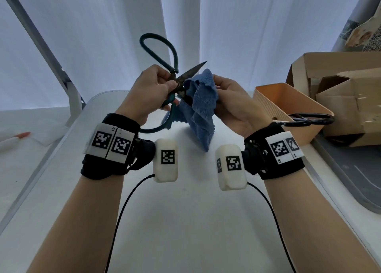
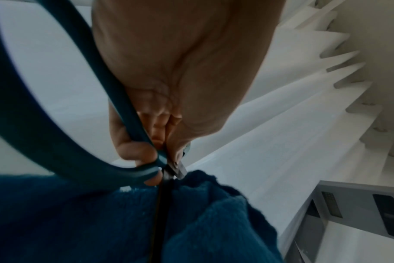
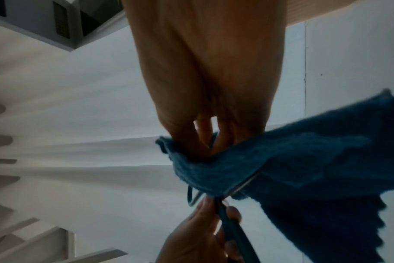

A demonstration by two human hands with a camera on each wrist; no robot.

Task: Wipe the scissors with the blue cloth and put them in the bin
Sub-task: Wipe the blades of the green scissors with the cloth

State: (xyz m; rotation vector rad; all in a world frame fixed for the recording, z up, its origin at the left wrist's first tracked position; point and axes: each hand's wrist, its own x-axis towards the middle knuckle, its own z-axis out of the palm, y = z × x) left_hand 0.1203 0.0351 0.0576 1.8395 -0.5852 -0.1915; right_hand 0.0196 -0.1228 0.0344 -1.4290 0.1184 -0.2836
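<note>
STEP: wiping, mid-air above the bench [image 1: 185, 211] | left hand [image 1: 148, 91] fingers pinch the open green-handled scissors [image 1: 175, 81] near the pivot | right hand [image 1: 233, 106] fingers bunch the blue cloth [image 1: 200, 108] round one blade | NEXT: likely finish the blades, then carry right | bin [image 1: 288, 99] already holds black-handled scissors [image 1: 309, 119] | cardboard boxes [image 1: 340, 87] behind.
</note>
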